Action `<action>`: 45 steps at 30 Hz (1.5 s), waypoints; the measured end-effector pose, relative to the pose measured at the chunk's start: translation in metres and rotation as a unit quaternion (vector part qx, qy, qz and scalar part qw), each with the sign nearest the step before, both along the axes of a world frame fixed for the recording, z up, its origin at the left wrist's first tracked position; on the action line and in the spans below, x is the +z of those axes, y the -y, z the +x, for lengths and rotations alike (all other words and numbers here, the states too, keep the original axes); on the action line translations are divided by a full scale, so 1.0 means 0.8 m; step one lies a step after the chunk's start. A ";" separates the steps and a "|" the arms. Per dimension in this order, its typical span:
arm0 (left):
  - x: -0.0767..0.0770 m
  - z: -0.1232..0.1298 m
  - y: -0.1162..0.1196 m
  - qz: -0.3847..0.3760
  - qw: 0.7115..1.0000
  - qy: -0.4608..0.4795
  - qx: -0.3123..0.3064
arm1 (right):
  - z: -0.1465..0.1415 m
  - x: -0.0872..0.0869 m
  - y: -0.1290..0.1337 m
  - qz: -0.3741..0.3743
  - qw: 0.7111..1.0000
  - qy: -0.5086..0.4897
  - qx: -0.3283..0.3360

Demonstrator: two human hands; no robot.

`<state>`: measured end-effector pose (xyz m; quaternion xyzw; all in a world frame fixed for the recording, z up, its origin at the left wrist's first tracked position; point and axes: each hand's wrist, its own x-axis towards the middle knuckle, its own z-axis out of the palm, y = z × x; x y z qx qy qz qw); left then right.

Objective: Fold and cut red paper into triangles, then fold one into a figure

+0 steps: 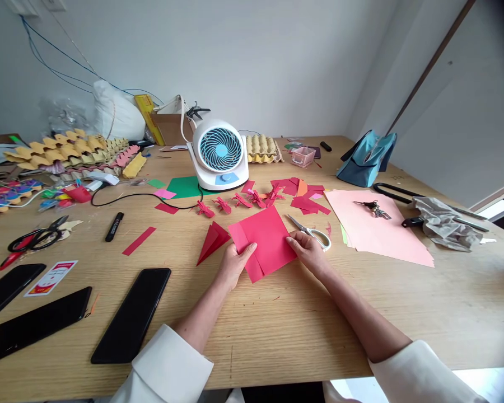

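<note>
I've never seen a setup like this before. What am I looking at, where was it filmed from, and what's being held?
There is no machine here: a person works with two bare hands. The single picture comes from a camera worn on their head, looking forward and down.

The left hand and right hand hold a red paper sheet between them, one at each side. On the wooden table, beyond the sheet, small folded red pieces sit in a row before a fan. White-handled scissors lie beside the right hand, pink sheets farther right, and three phone-like slabs at left.
</note>
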<state>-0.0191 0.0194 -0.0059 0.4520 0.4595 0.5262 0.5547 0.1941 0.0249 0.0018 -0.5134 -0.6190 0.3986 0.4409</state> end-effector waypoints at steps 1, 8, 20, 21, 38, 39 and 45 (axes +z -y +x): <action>0.001 0.000 0.000 -0.004 1.000 0.003 0.001 | -0.001 0.000 0.001 0.002 1.000 0.002 0.003; 0.003 0.002 0.002 -0.004 1.000 0.008 -0.009 | -0.003 -0.006 0.003 0.000 1.000 -0.022 0.020; -0.002 -0.001 -0.004 -0.009 1.000 -0.002 -0.019 | 0.014 -0.008 -0.006 0.003 0.997 0.076 -0.021; -0.001 -0.002 -0.004 -0.015 1.000 -0.007 -0.023 | 0.018 -0.008 -0.008 0.005 0.997 0.078 -0.025; -0.013 0.002 -0.007 0.017 0.994 -0.082 -0.067 | 0.056 -0.019 -0.029 0.039 0.984 0.135 -0.111; -0.013 0.002 -0.007 0.019 0.994 -0.087 -0.067 | 0.054 -0.020 -0.028 0.051 0.980 0.158 -0.112; -0.015 0.004 -0.008 0.023 0.992 -0.107 -0.067 | 0.039 -0.017 -0.022 0.106 0.961 0.215 -0.136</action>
